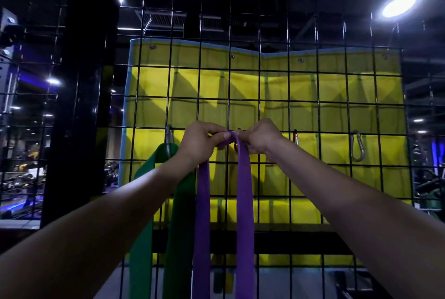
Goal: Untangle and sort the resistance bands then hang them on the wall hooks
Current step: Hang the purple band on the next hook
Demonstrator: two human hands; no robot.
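both hands at black wire grid (274, 111). left hand (199, 141) and right hand (261, 137) each grip pinching wide purple rubber band (244, 202) top at orange carabiner hook (236, 147). green rubber band (179, 214) hangs from silver carabiner (169, 136) just left.

Matt rubbery purple band (244, 202), glossy black wire grid (259, 77), yellow cloth panel (303, 87).

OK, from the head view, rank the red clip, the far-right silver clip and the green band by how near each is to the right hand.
1. Red clip, just right of the right hand.
2. Green band, hanging to the left, beyond the left hand.
3. Silver clip, far right on the grid.

Two and three look close.
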